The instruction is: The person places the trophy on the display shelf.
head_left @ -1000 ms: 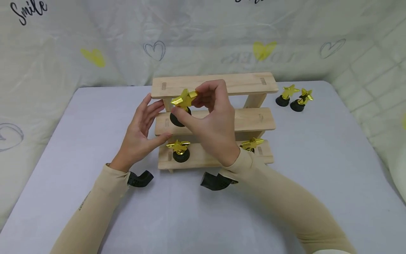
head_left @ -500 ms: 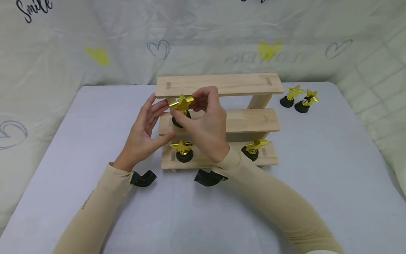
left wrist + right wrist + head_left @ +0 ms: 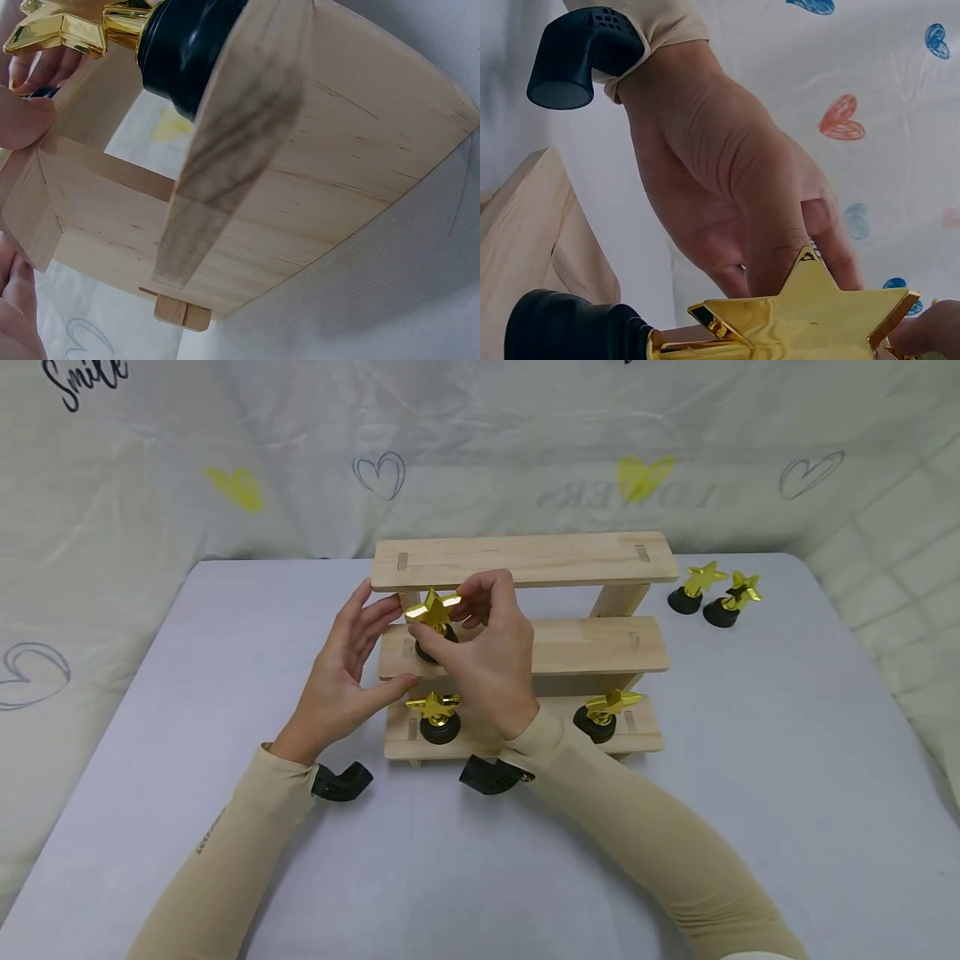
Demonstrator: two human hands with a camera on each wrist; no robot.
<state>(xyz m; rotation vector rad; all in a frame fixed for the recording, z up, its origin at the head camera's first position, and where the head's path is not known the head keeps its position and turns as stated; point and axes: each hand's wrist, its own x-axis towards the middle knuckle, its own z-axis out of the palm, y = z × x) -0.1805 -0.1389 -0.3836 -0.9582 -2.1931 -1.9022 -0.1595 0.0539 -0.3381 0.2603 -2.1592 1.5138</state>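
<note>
The right hand [image 3: 491, 652] pinches the held trophy [image 3: 432, 610] by its gold star, thumb to the left and fingers to the right; the trophy is upright at the left end of the middle board [image 3: 592, 643] of the wooden shelf [image 3: 525, 560], though whether its black base [image 3: 570, 330] bears on the wood I cannot tell; the left hand [image 3: 337, 681] is spread at the shelf's left end, thumb at the middle board and fingers up by the top board, with no trophy in its grasp. The trophy looks light and stiff, probably hollow plastic; its mirror-bright star would be slippery under dry fingertips, and the star's points and thin neck [image 3: 701, 350] seem the parts likeliest to snap or scuff; the broad faces of the star give a fair pinch, yet the ridged base looks the surer hold, being rounder, duller and perhaps the heavier end; a light squeeze should do, since nothing here looks soft enough to give. Two more of its kind stand on the near board, a left trophy [image 3: 437, 718] and a right trophy [image 3: 603, 717]; another pair of trophies [image 3: 701, 589] stands on the table [image 3: 525, 877], far and right of the shelf.
</note>
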